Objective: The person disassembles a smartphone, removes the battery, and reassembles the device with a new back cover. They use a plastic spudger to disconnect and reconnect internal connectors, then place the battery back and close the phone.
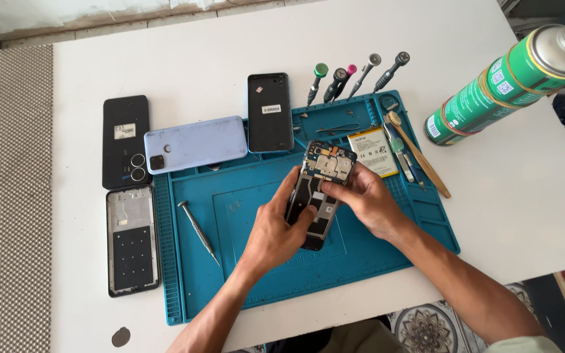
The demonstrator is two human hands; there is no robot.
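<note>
Phone [318,193], opened up with its back cover off and its circuit boards showing, is held just above the middle of the blue work mat [230,274] on the white counter [518,216].

At the far left of the counter lies a black phone [125,140] face down, with a bare phone frame [132,240] just below it. A pale blue phone [196,144] rests beside the black one, its right end overlapping the mat's top left corner. A screwdriver [198,231] lies on the mat, left of the hands.

The left hand [276,229] grips the opened phone from the left, fingers [290,189] wrapped around its edge and the thumb pressed on the exposed inside. The right hand [364,199] holds the phone's right side near the top, its fingers closed on the edge by the upper circuit board.

Behind the hands, another black phone [270,112] lies face down across the mat's top edge. Four more screwdrivers [354,75] lean in a row at the mat's back rim. A white battery [374,151] lies on the mat just right of the phone's top, and beside it are a bamboo toothbrush [420,155] and a few slim tools. Farther right, off the mat, a green spray can [511,82] stands on the counter, tilted in the view.
</note>
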